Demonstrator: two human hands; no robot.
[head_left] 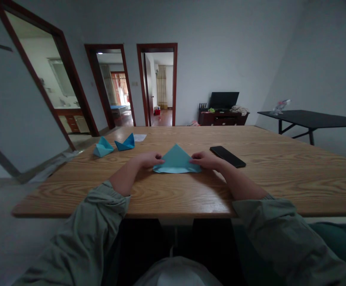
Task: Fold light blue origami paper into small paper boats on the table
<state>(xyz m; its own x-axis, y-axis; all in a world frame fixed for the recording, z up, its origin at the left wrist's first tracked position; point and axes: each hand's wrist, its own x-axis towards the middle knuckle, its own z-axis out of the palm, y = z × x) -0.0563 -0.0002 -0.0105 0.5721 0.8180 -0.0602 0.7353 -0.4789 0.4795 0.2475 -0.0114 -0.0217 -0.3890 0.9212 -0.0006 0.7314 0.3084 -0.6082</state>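
Note:
A light blue sheet of origami paper, folded to a triangle with a strip along its bottom edge, is held between my two hands just over the table. My left hand pinches its left slanted side, thumb in front. On the opposite side my right hand grips the paper the same way. The triangle's peak points away from me, and the bottom strip flares a little at both ends. The fingers behind the paper are hidden.
Two folded paper boats, one light blue and one darker blue, stand at the left of the wooden table. Behind them lies a white paper slip. A black phone rests just beyond my right hand.

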